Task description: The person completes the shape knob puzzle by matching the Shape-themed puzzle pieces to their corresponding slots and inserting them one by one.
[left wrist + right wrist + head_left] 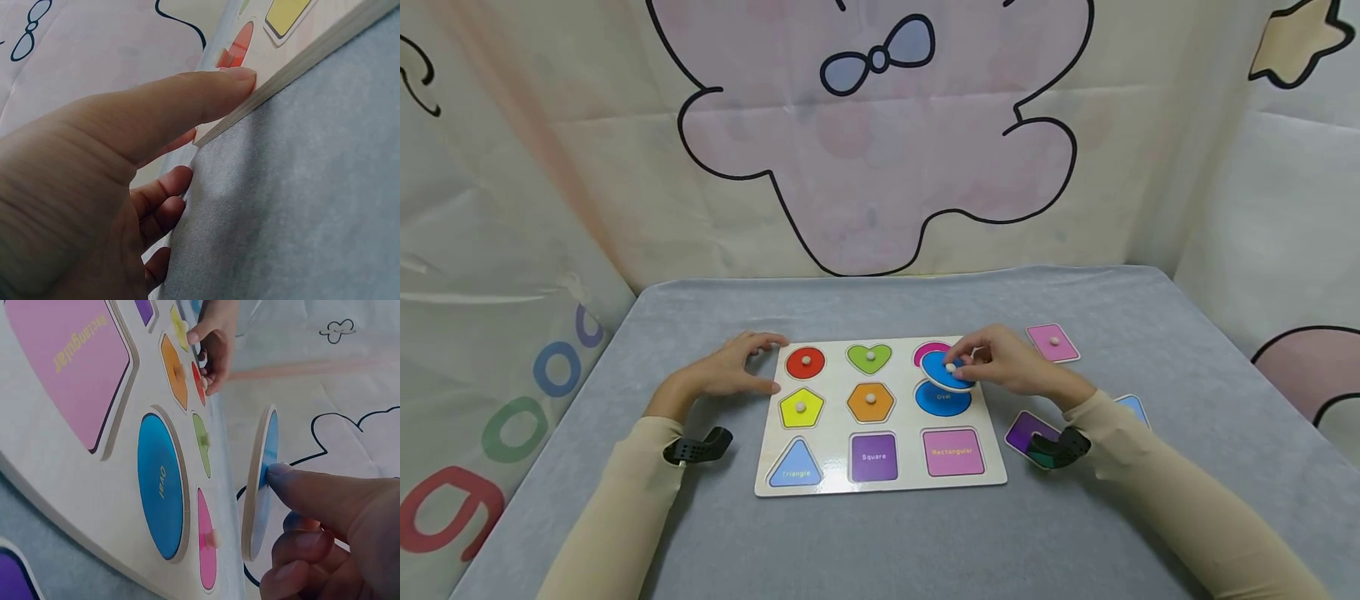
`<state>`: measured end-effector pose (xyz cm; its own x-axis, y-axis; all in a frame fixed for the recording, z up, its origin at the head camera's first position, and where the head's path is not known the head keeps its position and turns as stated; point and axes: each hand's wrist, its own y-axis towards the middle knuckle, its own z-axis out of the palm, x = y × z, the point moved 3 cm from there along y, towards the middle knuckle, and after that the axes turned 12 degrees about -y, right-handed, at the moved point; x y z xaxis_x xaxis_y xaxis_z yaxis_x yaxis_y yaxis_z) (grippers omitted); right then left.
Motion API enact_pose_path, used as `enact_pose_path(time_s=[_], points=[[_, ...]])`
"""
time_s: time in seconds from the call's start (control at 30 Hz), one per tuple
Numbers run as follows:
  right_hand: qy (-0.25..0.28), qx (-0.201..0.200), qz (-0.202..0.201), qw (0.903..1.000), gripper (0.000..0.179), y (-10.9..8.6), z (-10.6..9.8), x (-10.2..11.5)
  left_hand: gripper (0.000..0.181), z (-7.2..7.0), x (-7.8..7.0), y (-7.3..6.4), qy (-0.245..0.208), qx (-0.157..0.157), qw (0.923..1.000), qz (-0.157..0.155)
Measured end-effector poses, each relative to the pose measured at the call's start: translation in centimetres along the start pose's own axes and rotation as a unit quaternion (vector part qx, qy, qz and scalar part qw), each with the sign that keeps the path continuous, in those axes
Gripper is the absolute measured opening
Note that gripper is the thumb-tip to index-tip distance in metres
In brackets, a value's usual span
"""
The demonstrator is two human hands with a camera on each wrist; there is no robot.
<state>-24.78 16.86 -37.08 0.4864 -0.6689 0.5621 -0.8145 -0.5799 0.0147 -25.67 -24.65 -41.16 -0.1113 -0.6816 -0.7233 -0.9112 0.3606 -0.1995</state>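
Note:
My right hand (1011,362) pinches a blue oval puzzle piece (936,367) by its small white knob, above the wooden shape board (835,417). In the right wrist view, the piece is tilted and apart from the blue oval recess (159,487) marked "Oval". My left hand (722,368) touches the board's left edge near the far corner, its thumb (219,94) lying on the rim. Red, green, yellow, orange and pink pieces sit in the board. The triangle (796,467), square (873,457) and rectangle (952,452) recesses show their printed names.
A pink rectangular piece (1053,342) lies on the grey cloth right of the board. Nearer, a purple piece (1026,429) and a blue piece (1135,408) lie partly hidden by my right wrist and sleeve. A printed curtain (880,167) hangs behind the table.

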Motion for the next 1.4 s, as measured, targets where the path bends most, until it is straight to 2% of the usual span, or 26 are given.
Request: enact_pose_path(time_s=[0.17,0.4,0.8,1.03,1.4], points=[[0.008,0.006,0.002,0.9999,0.018,0.3,0.5,0.0,0.075,0.0,-0.1,0.0,0.000,0.000,1.0000,0.001],[0.009,0.008,-0.018,0.9998,0.017,0.4,0.9,0.1,0.074,-0.1,-0.2,0.2,-0.007,-0.003,0.9999,0.006],[0.007,0.011,-0.013,0.9998,0.019,0.3,1.1,-0.1,0.075,-0.1,-0.2,0.3,0.000,-0.005,1.0000,0.008],[-0.016,0.012,-0.015,0.9997,0.016,0.4,1.5,0.1,0.075,-0.1,0.1,0.0,0.002,-0.004,1.0000,0.008],[-0.010,0.023,-0.014,0.9996,0.013,-0.1,1.8,0.4,0.075,0.0,-0.3,0.1,0.004,0.002,1.0000,0.003]])
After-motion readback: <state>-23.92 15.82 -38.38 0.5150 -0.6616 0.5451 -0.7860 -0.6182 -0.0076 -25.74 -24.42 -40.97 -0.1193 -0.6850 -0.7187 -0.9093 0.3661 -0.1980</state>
